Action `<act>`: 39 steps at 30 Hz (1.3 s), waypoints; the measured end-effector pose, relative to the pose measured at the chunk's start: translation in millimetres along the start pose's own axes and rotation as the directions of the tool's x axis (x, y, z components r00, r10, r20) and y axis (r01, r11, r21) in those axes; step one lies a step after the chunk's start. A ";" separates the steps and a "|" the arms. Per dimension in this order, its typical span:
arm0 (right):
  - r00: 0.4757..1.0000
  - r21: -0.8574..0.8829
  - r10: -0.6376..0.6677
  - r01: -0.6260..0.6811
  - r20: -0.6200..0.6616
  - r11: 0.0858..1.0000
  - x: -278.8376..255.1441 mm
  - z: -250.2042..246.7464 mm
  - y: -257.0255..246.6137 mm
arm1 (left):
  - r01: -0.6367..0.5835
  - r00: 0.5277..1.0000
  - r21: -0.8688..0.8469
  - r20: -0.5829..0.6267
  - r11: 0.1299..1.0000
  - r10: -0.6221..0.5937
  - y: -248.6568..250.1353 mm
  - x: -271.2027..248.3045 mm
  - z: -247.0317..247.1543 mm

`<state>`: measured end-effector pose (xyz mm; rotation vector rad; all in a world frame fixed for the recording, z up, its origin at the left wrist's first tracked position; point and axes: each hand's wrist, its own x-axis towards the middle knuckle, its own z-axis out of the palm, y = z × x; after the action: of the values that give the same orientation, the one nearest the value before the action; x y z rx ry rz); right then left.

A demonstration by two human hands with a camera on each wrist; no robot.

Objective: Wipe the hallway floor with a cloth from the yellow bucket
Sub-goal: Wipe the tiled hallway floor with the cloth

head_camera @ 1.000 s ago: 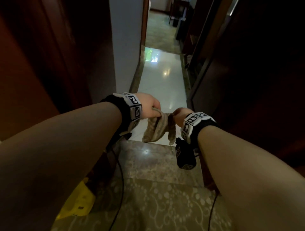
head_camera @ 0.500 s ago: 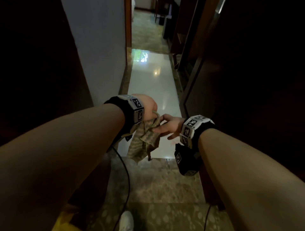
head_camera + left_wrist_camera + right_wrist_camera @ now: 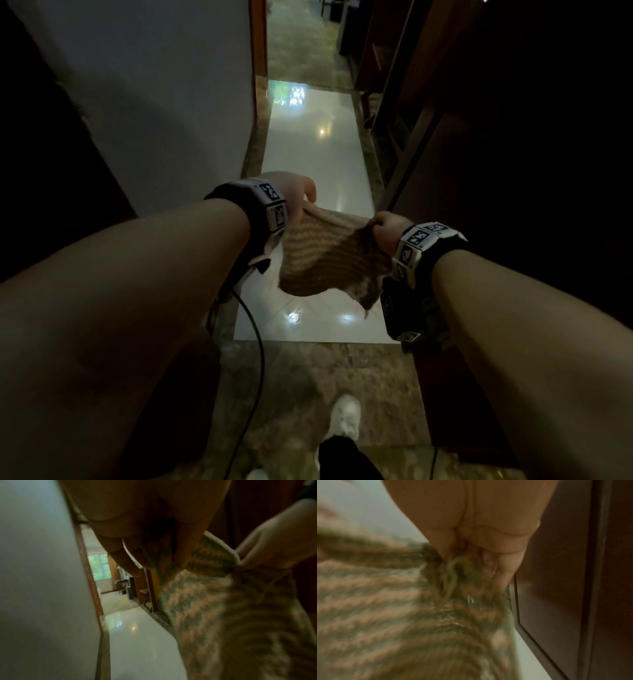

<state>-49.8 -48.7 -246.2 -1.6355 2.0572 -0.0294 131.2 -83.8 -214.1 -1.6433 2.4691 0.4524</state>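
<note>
A striped beige and green cloth (image 3: 329, 257) hangs spread between my two hands above the glossy white hallway floor (image 3: 318, 164). My left hand (image 3: 301, 192) pinches its left top corner, thumb against curled fingers. My right hand (image 3: 385, 228) grips the right top corner, fingers curled tight round bunched fabric. In the left wrist view the cloth (image 3: 223, 608) drapes down to the right of my left hand (image 3: 164, 555). The right wrist view shows my right hand (image 3: 471, 555) clenched on the wet cloth (image 3: 393, 608). The yellow bucket is out of sight.
The hallway is narrow, with a pale wall (image 3: 154, 102) on the left and dark wooden doors (image 3: 513, 137) on the right. Patterned brown tiles (image 3: 325, 377) lie underfoot, where my white shoe (image 3: 346, 416) stands. A black cable (image 3: 257, 342) hangs from my left wrist.
My hands have pulled apart, spreading the bunched cloth out wide between them. My right hand now grips a corner. I have stepped forward down the hallway and the yellow bucket has left the view.
</note>
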 end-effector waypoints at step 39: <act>0.924 0.002 -0.187 0.198 0.332 0.980 524.2 134.8 -4.6 | 0.354 0.933 -0.197 0.136 0.914 -0.332 -219.3 432.4 166.4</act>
<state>-68.9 -491.5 -556.8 -1.7239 1.6484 0.1988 154.6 -487.1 -529.8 -2.0329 2.0562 0.7554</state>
